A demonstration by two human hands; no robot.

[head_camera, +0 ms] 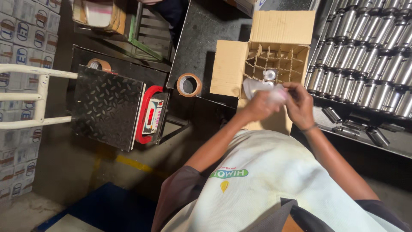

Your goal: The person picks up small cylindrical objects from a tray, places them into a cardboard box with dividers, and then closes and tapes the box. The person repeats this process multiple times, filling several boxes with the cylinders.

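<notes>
My left hand [259, 106] and my right hand [300, 105] are both closed on a pale, plastic-wrapped bottle [262, 89], held just in front of an open cardboard box [229, 68]. The box has a grid of cardboard dividers [274, 64]; one cell holds a wrapped item with a round shiny top [269, 75]. The bottle is blurred, so its details are unclear.
Rows of shiny steel bottles [369, 56] stand on a dark shelf at the right, with a few lying on their sides [356, 126]. A brown tape roll [189, 84] lies left of the box. A platform scale [107, 107] with a red-framed display [151, 116] sits at left, beside stacked cartons [21, 38].
</notes>
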